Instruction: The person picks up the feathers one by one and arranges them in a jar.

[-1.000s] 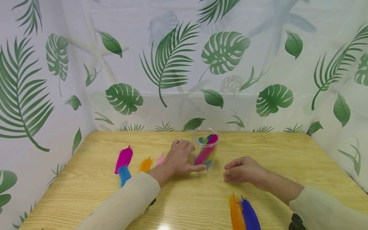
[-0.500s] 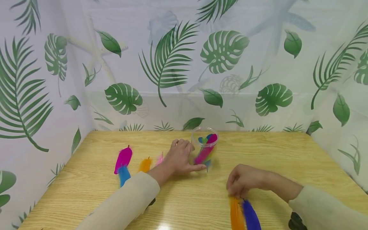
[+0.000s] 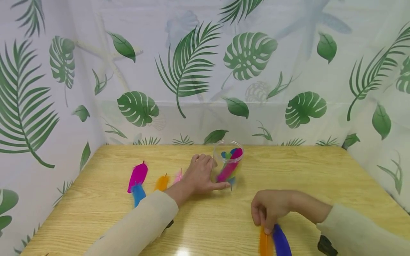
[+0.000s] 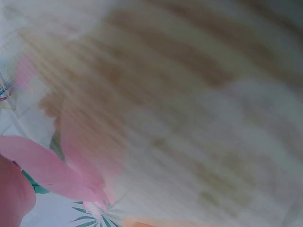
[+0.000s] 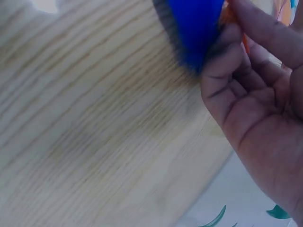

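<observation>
My left hand (image 3: 201, 174) cups a clear plastic jar (image 3: 224, 161) from its left, thumb laid across the front. Inside the jar are several feathers, among them a magenta feather (image 3: 229, 171) and blue and green ones. Closer to me, my right hand (image 3: 272, 208) pinches an orange feather (image 3: 266, 245) by its upper end between thumb and fingers. A dark blue feather (image 3: 282, 241) lies just right of it; in the right wrist view, this blue feather (image 5: 196, 28) is beside my curled fingers. The left wrist view is blurred.
Left on the wooden table (image 3: 102, 202) lie a magenta feather (image 3: 138, 176) and a light blue feather (image 3: 138, 195), overlapping. An orange feather (image 3: 162, 182) and a pink feather (image 3: 178, 176) lie near my left forearm. A leaf-patterned cloth (image 3: 272, 117) hangs behind the table.
My right hand has come down towards me from beside the jar and now pinches the orange feather. My left hand stays at the jar.
</observation>
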Tool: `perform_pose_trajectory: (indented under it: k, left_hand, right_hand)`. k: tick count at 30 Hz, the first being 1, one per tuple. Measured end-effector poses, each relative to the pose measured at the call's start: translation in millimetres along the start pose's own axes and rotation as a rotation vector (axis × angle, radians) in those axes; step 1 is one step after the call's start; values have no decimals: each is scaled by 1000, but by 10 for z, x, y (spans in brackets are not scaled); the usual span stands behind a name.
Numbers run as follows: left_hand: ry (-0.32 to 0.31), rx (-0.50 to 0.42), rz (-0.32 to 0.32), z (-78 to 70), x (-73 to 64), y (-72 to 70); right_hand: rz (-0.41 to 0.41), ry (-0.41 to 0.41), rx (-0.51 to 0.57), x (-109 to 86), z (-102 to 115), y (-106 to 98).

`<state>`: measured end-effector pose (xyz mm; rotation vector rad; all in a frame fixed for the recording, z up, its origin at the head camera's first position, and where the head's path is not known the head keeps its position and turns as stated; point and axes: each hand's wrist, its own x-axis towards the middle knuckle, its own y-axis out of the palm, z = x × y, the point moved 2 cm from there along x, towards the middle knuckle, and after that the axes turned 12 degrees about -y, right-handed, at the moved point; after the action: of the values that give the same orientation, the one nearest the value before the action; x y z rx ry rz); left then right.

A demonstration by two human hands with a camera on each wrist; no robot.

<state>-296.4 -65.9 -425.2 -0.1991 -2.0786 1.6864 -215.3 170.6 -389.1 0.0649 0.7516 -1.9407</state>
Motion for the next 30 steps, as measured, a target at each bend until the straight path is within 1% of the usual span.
perform_pose_trajectory:
  k: [5,7,11,17,20,26,30]
  left_hand:
    - [-1,6,1,-1,12,6]
    - [-1,9,4,-2,14,3]
    - [-5,13,8,-2,7,-10]
    - [-5,21,5,-1,1,-7]
    - [-3,33,1,1,4,2]
    - [5,41,-8,9,12,-1]
    - [2,27,-5,11,18,-9]
  right_hand:
    - [143,-12,-48,-6,51,-15]
    - [177,-20,-61,-18,74,-39]
    - [194,-24,-39,-34,90,-66]
    - [181,-21,2,-24,64,-54]
    - [155,-43,54,-10,50,-47]
    - [26,-167,151,-2,55,-65]
    - [-78,-174,285,-17,62,-97]
